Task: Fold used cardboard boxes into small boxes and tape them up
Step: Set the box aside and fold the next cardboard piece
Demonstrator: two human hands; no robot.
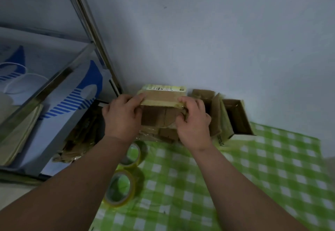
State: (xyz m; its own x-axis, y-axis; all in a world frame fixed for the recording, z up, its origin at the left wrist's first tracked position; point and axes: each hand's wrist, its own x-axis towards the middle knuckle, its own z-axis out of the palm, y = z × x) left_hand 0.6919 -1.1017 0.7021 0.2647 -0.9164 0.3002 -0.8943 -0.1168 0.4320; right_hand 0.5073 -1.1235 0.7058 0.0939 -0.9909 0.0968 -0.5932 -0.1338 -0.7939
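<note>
Holding a used cardboard box (pixel 161 111) between both hands, up against the pale wall (pixel 217 31) at the far edge of the worktop (pixel 253 176), which is covered in a green-and-white checked cloth. Clamping the left hand (pixel 123 118) on the box's left end, fingers curling over the top left corner of a raised flap, thumb lying along the flap's upper edge. Clamping the right hand (pixel 194 122) on the box's right end, fingers curled round the right corner of the same flap, where shiny tape is showing. Sitting squarely between the two grips, the box is spanning the gap from one to the other, its brown flaps and a centre seam facing the camera just below the fingers. Showing a white printed label (pixel 163 88) on the far face, above and beyond both grips.

Lying just right of the right grip, more cardboard: a folded piece standing on edge (pixel 216 114) and an open small box (pixel 237 116) farther right, beside the wall. Resting below the left grip, under the left forearm, two rolls of clear yellowish tape (pixel 134 155) (pixel 120 188) on the cloth, one nearer the wrist, one closer to the camera. Lying left of the left grip, a heap of flattened brown cardboard (pixel 81 136) beside a metal-framed shelf unit (pixel 54 83) holding blue-and-white printed items.
</note>
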